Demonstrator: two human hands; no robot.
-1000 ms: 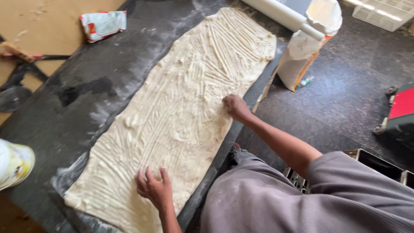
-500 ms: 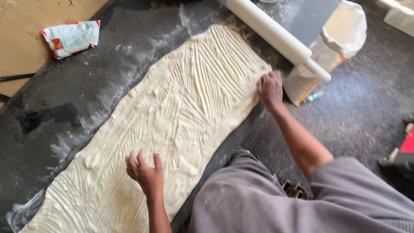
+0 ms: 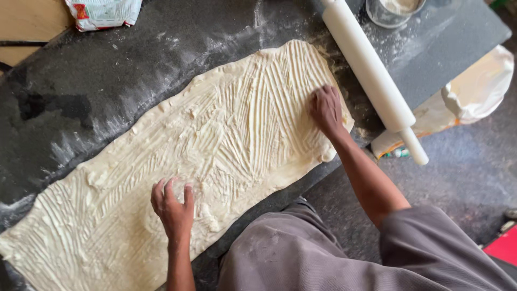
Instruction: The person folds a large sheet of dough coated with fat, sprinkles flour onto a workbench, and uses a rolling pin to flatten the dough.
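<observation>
One long sheet of dough (image 3: 215,156), pale and scored with finger furrows in a smeared coating, lies diagonally across one dark, flour-dusted worktop (image 3: 107,75), running from the lower left corner to the upper middle of the view. Two bare hands rest on it. The left hand (image 3: 173,207) lies flat, palm down, fingers spread and its grip released, on the sheet's near edge at lower centre. The right hand (image 3: 326,110) presses palm down, grip likewise released and grasping nothing, on the sheet's far right end, close to its rim.

One white rolling pin (image 3: 371,75) lies on the worktop just beside that end, apart from the dough, one handle overhanging the worktop's edge. One round metal tin (image 3: 390,11) holding flour stands beyond the pin, cut off by the upper border. One crumpled packet (image 3: 102,12), white with red, lies at the upper left. One pale sack (image 3: 474,91) sits on the floor below the worktop's right edge. The person's grey trousers (image 3: 291,258) hide the nearest worktop edge.
</observation>
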